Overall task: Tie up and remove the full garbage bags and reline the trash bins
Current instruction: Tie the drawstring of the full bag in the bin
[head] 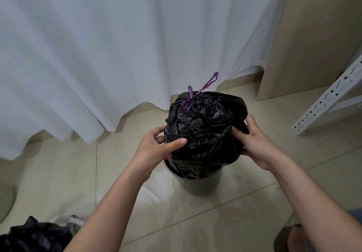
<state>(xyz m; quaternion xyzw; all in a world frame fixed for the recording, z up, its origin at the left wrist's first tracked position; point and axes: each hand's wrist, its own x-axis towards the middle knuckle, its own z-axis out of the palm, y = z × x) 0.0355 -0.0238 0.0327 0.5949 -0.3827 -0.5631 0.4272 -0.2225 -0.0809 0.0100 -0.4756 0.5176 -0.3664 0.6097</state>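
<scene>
Hands on both sides of the black garbage bag [205,130], basically hugging it. The left hand [156,146] has its thumb pressed flat on the front and its fingers curled round the side, and the right hand [254,144] wraps around the opposite side, fingers dug into the plastic. The bag sits partway up out of the grey trash bin [197,183], bottom still inside, so I'd guess the two-sided grip is for lifting it straight out without snagging. The purple drawstring [194,97] is already knotted on top, loops sticking up toward the white curtain [117,46]. Another black bag [33,236] sits on the floor nearby. No brands or writing anywhere I can read.
</scene>
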